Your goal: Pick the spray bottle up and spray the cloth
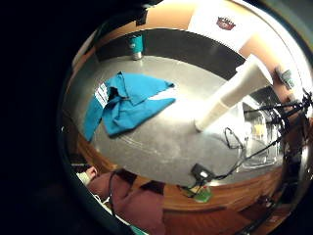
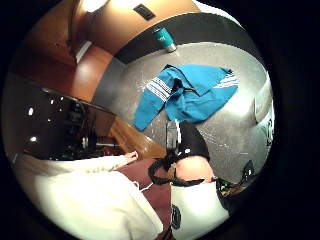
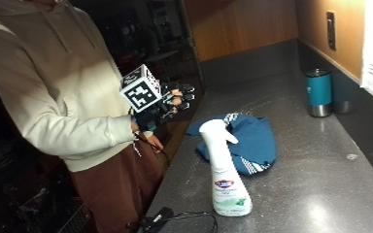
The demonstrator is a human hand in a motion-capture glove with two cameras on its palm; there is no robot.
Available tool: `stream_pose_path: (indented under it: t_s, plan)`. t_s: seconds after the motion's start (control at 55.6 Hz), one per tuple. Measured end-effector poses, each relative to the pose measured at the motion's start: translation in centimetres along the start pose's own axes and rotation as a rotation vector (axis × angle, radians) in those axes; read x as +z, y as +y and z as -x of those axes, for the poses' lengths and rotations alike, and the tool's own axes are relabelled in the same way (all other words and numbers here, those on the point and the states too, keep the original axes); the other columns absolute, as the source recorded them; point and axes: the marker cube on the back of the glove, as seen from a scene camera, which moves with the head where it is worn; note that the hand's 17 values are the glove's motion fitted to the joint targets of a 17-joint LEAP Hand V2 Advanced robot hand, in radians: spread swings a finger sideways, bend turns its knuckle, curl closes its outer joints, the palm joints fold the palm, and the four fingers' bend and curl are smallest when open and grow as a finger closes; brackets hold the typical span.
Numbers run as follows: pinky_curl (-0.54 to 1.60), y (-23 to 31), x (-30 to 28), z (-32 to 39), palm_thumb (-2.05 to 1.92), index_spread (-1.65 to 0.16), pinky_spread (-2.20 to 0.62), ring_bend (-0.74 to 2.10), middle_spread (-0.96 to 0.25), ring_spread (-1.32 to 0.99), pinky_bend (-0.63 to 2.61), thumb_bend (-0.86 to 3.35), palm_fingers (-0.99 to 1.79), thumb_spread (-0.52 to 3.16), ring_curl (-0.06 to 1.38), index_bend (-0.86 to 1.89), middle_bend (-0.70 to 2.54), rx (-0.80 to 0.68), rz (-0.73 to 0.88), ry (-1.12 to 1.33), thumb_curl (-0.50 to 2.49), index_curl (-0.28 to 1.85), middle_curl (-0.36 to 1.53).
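Three things stand out on the grey surface (image 3: 315, 184) in the outside view: a white spray bottle (image 3: 225, 170) upright near the front edge, a blue cloth (image 3: 248, 138) with white stripes crumpled just beyond it, toward 12 o'clock, and a teal tumbler (image 3: 318, 92) farther back by the wall. The gloved right hand (image 3: 167, 107) is raised off the surface's edge, at about 10 o'clock from the bottle and well apart from it; its fingers (image 3: 181, 99) are loosely curled and hold nothing. A marker cube hides much of the palm.

From the little finger side palm view, the spray bottle (image 1: 232, 93) stands beside the cloth (image 1: 127, 103), not touching it, with the tumbler (image 1: 136, 46) near the wall; the bottle's label cannot be read.

From the thumb side palm view, the cloth (image 2: 187, 97) and tumbler (image 2: 164, 39) show, while the bottle is cut off at the edge.
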Motion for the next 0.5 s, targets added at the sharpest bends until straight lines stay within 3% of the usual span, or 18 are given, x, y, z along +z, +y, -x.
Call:
stream_pose_path:
  t_s: [0.504]
  plan:
    - [0.33,3.0,-0.9,-6.6,0.7,-0.39,0.24,0.3,0.0,0.05,0.31,-0.02,0.2,1.04,0.27,0.15,0.19,0.184,-0.19,-0.07,0.44,0.29,0.28]
